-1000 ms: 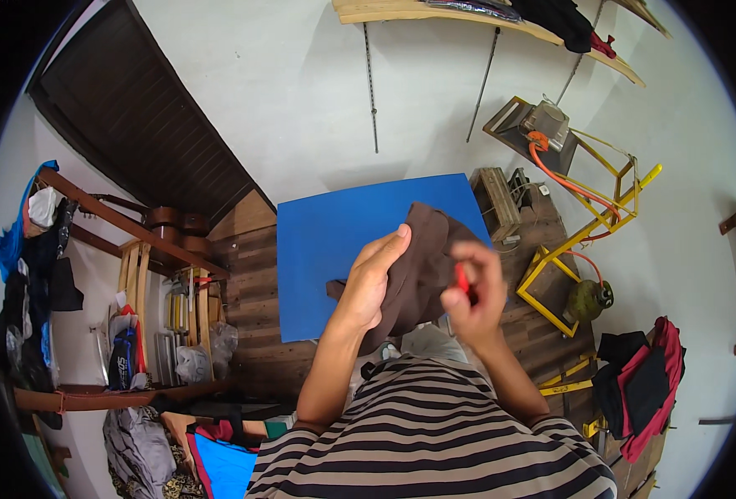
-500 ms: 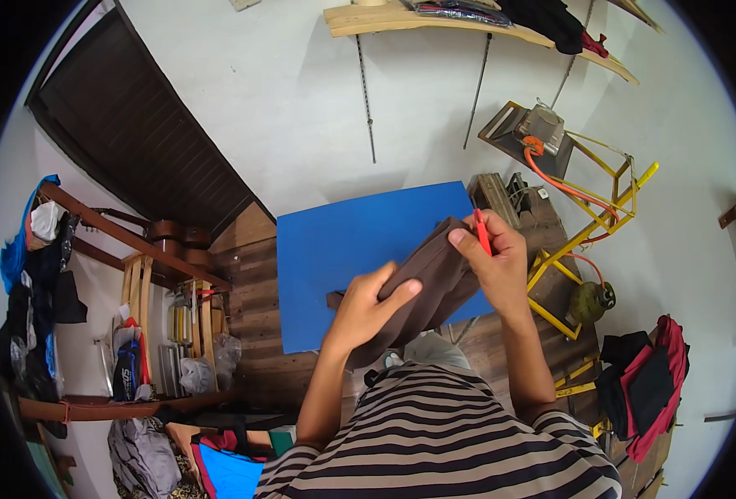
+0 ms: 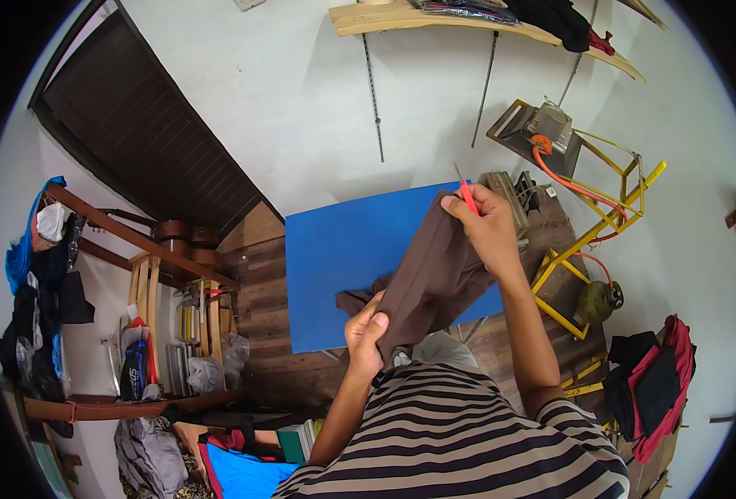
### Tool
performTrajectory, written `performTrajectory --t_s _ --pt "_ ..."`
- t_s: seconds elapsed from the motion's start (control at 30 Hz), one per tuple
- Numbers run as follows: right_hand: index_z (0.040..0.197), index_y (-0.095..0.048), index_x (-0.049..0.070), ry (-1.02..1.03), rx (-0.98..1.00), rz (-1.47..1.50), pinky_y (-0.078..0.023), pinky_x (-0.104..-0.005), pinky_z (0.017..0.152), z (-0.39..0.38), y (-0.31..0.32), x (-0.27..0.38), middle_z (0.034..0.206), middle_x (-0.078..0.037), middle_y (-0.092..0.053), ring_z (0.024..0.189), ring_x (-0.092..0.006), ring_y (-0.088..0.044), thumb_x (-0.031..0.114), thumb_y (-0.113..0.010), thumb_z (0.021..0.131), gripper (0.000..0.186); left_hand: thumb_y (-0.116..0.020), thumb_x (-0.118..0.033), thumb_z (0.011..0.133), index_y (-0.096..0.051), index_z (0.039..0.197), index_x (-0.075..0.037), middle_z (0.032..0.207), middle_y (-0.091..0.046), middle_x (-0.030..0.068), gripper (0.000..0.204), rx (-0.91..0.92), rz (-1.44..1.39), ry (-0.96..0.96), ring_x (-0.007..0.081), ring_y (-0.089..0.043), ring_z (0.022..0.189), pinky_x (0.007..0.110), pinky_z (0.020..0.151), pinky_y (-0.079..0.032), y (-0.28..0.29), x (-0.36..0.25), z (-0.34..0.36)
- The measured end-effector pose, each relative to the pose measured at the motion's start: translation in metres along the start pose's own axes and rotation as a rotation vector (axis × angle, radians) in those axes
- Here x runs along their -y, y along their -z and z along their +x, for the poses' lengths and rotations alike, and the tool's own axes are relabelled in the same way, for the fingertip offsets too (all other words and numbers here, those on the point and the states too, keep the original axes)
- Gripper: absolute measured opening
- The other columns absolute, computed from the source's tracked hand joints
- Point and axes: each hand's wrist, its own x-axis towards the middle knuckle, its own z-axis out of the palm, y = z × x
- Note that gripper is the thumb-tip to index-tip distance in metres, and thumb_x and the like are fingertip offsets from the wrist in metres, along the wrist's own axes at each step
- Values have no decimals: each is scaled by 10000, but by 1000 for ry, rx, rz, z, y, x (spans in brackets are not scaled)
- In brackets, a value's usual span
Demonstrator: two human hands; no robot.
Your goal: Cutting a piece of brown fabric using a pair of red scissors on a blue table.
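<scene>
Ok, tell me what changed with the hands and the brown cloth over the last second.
The right hand, pinching a small red tool against the brown cloth, rose up and away to the right, drawing the cloth out long. The left hand dropped toward the striped shirt, keeping its grip on the lower end. Both hands stayed closed on the cloth; the blue board did not move.

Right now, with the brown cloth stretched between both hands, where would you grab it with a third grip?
Pinch the brown cloth at its taut middle span, coming from the side over the blue board. The left hand and right hand already hold the ends, so the middle likely lies flat and free.
</scene>
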Motion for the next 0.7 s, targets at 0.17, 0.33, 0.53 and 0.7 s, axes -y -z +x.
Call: performTrajectory --t_s 0.17,0.33,0.53,0.7 --pt "817 -586 47 22 4 -59 -282 -183 493 13 -13 -14 654 92 -456 562 2 -369 178 -680 843 163 -523 -279 900 -524 1197 78 1152 -601 160 465 -114 -345 277 206 -583 1021 302 893 -445 1 -2 4" --pt "929 -544 3 152 -120 -120 -373 -203 579 -6 -25 -9 718 53 -511 664 -25 -425 177 -649 874 210 -509 -287 912 -509 1223 67 1160 -600 153 471 -183 -466 290 203 -590 1027 301 901 -447 -3 -6 12" --pt "1015 -510 19 304 148 -397 -455 -279 530 -67 -31 -6 707 -97 -593 560 -168 -573 162 -703 805 318 -452 -360 930 -483 1273 13 1273 -545 150 507 -194 -485 324 260 -539 1144 384 989 -406 1 -9 18" --pt "954 -540 7 564 42 -465 -522 -304 508 -63 -38 -16 741 -103 -608 572 -218 -633 154 -751 746 331 -431 -365 952 -462 1303 -2 1281 -542 146 505 -190 -552 339 259 -542 1142 384 987 -410 0 -8 23"
